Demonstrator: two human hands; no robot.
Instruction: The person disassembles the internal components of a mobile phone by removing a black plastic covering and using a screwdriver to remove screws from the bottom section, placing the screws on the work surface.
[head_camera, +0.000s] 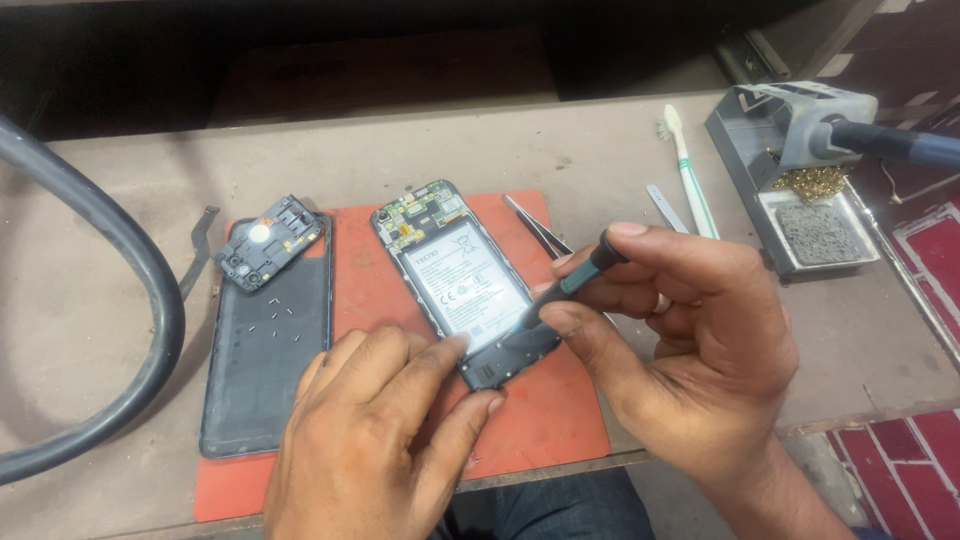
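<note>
Head view: left hand (375, 440) pins the phone's (462, 280) lower end to the red mat (560, 420), steadying it. Right hand (680, 330) pinches a screwdriver (570, 285), tip angled down near the left fingertips; loose screws (275, 315) wait left, on the back cover (262, 370).

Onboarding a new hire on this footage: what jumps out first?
The opened phone, battery showing, lies mid-frame on the red mat. The left hand steadies its lower end while the right hand holds a screwdriver to it. Its back cover with loose screws lies left; a soldering-iron stand sits far right.
</note>
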